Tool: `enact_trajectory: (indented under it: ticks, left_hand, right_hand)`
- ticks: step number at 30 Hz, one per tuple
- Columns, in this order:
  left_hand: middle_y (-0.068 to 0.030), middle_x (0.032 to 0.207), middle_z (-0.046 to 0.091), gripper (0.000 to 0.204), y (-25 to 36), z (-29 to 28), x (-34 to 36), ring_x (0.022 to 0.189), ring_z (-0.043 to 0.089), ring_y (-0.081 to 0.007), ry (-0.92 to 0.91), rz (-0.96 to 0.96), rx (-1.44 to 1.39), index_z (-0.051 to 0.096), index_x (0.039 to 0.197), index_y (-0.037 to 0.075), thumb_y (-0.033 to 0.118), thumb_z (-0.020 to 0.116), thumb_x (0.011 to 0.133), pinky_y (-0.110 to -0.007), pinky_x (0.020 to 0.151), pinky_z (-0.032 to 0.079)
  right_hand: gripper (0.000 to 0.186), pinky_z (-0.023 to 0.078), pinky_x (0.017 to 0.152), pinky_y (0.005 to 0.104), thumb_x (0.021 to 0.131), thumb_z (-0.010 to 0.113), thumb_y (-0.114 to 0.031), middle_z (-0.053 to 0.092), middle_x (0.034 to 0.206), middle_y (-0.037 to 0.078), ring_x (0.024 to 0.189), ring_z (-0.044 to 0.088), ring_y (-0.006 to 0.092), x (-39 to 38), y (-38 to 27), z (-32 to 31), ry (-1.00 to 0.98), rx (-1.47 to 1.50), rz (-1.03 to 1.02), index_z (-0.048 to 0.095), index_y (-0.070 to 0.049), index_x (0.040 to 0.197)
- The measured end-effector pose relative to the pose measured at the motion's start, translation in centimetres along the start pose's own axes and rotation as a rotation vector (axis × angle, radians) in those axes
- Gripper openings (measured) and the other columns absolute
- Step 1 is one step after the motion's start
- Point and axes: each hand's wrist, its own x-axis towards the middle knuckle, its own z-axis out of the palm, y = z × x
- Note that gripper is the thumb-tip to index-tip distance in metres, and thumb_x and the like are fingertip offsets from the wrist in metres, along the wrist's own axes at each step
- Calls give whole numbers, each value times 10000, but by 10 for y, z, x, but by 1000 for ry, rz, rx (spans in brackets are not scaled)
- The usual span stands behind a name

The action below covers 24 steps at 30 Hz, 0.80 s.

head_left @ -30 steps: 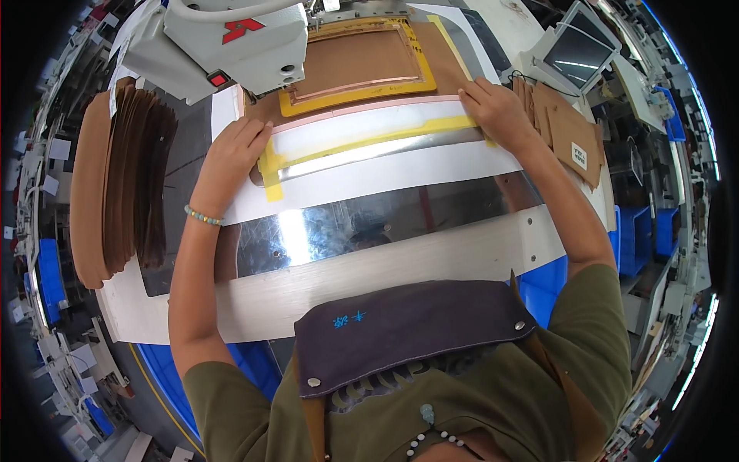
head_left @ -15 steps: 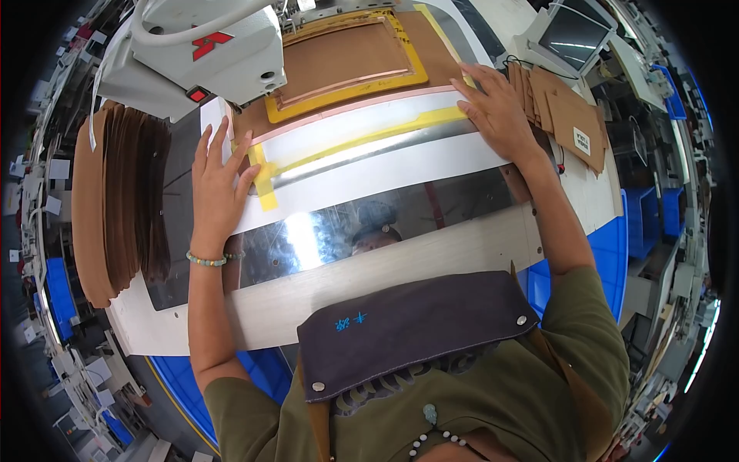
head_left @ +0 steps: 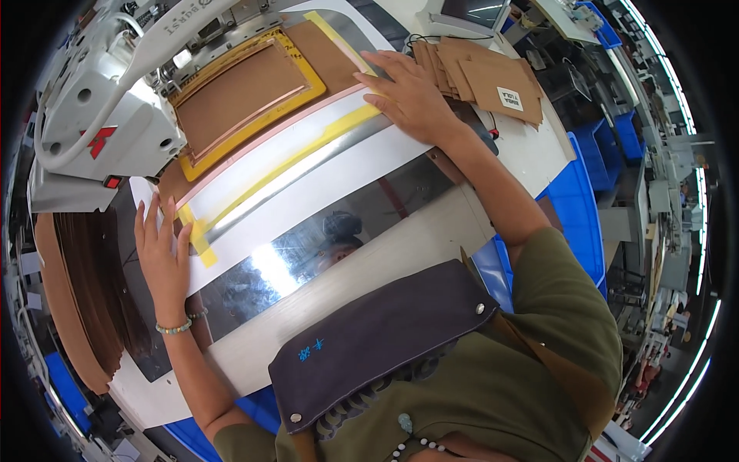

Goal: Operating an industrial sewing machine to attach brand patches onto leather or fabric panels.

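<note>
My left hand (head_left: 163, 258) lies with fingers spread on the lower-left end of a white template (head_left: 269, 154) with yellow tape strips (head_left: 289, 163), beside a machine head. My right hand (head_left: 408, 104) rests with fingers apart on the template's upper-right end, near a pink strip (head_left: 231, 171) along a brown panel (head_left: 337, 54). A yellow frame (head_left: 311, 84) with a copper-coloured inner border sits on the brown panel. A polished metal plate (head_left: 369, 219) lies under the white sheet, nearer my body.
The white machine head (head_left: 108, 115) overhangs the upper left. Stacked brown pieces (head_left: 73, 285) lie at the left, brown pieces with a label (head_left: 493, 85) at the upper right, beside a screen (head_left: 469, 11). Blue bins (head_left: 596, 158) stand below and right of the table (head_left: 531, 162).
My fingers have gone from curled on the template's edge to stretched out on it. The view has turned, so the template now slants up to the right and more of the machine shows.
</note>
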Motion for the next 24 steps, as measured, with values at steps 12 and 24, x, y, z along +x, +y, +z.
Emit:
enact_trajectory:
  ticks: [12,24]
  left_hand:
    - [-90,1716,443,505,2,2,-1,1599,338,-380,-64,-27,-82,606,1570,177,263,618,1073,-510,1304,287]
    - [-120,1682,484,502,-1,3,1,1571,386,-384,-43,37,-143,596,1565,117,169,591,1065,-499,1302,287]
  right_hand:
    - [487,307,1281,502,1136,519,-454,425,1709,75,1592,314,327,-4,-1,0,-59,-102,19,676,-162,1493]
    - [441,354,1233,508,1096,601,-424,518,1624,107,1539,393,350,-7,9,4,5,-50,-47,725,-126,1397]
